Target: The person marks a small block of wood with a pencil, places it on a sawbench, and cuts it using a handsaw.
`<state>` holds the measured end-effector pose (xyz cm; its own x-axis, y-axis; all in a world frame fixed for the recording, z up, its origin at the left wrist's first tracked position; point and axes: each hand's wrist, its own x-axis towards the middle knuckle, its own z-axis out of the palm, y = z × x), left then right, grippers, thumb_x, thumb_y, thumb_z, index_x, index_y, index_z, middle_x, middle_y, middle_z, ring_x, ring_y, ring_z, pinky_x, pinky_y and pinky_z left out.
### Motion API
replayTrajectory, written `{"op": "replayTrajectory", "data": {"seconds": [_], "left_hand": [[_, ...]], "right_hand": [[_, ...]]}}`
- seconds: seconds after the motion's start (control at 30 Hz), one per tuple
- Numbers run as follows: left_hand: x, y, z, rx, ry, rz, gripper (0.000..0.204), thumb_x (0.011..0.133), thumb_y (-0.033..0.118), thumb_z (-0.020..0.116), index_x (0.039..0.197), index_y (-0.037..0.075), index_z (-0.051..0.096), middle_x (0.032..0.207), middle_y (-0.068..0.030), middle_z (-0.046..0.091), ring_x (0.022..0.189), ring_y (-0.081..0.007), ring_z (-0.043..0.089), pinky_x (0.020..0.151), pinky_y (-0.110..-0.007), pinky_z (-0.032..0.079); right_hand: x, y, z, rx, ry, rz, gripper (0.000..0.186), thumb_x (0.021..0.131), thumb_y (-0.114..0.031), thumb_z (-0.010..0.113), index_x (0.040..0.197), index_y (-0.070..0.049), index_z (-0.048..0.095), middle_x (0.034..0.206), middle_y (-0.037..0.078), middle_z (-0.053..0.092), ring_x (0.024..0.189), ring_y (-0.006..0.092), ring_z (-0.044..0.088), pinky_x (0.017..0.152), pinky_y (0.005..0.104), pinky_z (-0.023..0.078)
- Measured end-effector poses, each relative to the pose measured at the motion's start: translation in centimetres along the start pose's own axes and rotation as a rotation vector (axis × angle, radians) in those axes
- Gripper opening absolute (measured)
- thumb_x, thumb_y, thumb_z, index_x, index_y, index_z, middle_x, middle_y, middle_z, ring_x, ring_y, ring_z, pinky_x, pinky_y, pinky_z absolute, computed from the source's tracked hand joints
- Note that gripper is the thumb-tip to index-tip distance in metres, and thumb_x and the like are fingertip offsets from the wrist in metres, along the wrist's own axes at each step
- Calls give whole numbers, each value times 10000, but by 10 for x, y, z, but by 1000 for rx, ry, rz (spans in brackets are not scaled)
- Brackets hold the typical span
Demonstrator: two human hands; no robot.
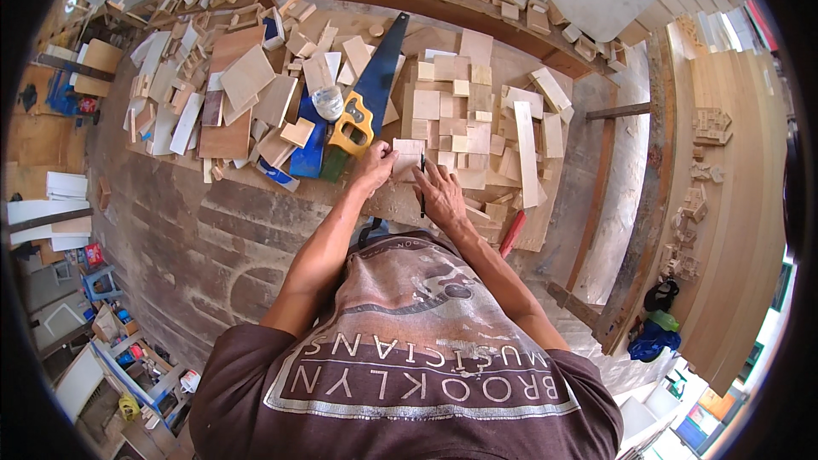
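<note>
Head view: one pale wood block point(407, 162), located between the hands at the table's near side, its left edge pinched in the left hand point(372, 168); right hand point(442, 197), fingers closed on a slim dark stick point(423, 205) along the block's right edge. Beyond: one yellow-handled saw point(377, 83), left of rows of small blocks point(457, 111).

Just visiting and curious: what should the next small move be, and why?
Perhaps the right hand should draw the slim dark tool along the wooden piece, near its right edge: the tool lies by that edge, and the left hand pinches the opposite side.
</note>
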<state>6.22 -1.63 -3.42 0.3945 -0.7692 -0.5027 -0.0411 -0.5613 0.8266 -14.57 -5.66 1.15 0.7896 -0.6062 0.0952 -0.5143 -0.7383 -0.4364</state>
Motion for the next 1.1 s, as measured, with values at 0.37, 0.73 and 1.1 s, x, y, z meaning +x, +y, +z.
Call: {"op": "replayTrajectory", "data": {"seconds": [0.37,0.73,1.1], "left_hand": [[5,-10,10,34,73,87,293,951,260,695,970,-29,653,831,-125,698,744,-232,667,700,-391,526],[-5,20,18,285,201,-2,364,862,358,763,926,9,679,869,-170,730,819,-317,711,744,-429,534],[-1,16,22,281,251,41,334,848,315,797,924,12,679,860,-156,730,816,-310,713,753,-425,542]], "right_hand": [[-6,-1,-21,347,209,102,418,999,-181,604,1385,-25,565,1177,204,671,1054,373,637,910,443,512],[21,28,3,1056,309,609,251,1027,-226,617,1033,23,648,821,71,689,706,106,609,651,258,501],[24,35,24,969,309,494,159,1001,-120,642,1019,39,643,815,86,702,753,120,648,696,291,543]]}}
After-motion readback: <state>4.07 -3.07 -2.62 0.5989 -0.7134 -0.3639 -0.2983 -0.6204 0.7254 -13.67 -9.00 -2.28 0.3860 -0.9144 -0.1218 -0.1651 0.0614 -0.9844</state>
